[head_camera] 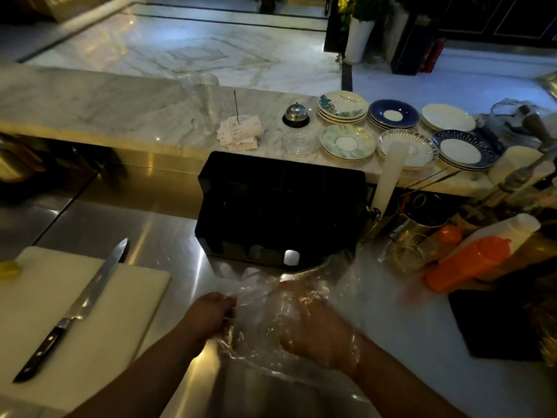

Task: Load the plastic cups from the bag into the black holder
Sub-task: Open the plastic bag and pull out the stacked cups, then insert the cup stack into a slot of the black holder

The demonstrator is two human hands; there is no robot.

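A clear plastic bag (259, 315) lies crumpled on the steel counter in front of the black holder (280, 206). My left hand (211, 312) pinches the bag's left edge. My right hand (313, 324) is pushed inside the bag, wrapped in its film; what it grips in there I cannot tell. The holder is a black box with round openings low on its front, one showing a pale cup end (291, 257). A stack of clear plastic cups (202, 98) stands upright on the marble ledge behind.
A white cutting board (126, 297) with a long knife (78, 309) lies at left. Saucers (346, 141), a bell (296, 115) and receipts on a spike (239, 131) sit on the ledge. An orange bottle (464, 263), a glass and steel tools crowd the right.
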